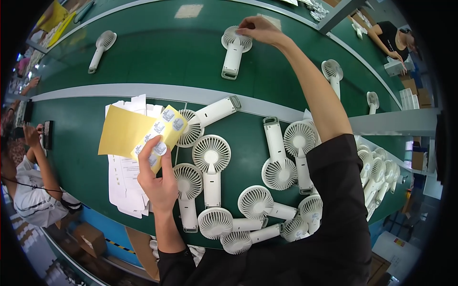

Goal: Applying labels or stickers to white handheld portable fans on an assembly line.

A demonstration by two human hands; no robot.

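In my left hand (160,188) is a yellow-backed sheet of round stickers (125,127), bent so that its rows of pale, printed stickers face up. A whitish round sticker (160,148) shows between its thumb and index finger. My right arm stretches far across to a white handheld fan (233,59) on the green belt. The fingers of my right hand (261,30) are bent together at the fan's round grille, touching its upper right part; the fingertips are partly hidden. That fan lies with its handle toward me.
Several white handheld fans (212,153) lie on the green table before me, beside a stack of papers (125,183). Other fans (99,51) lie on the belt beyond a grey rail (143,89). A heap of fans (377,171) is at right. Co-workers (36,190) sit left and far right.
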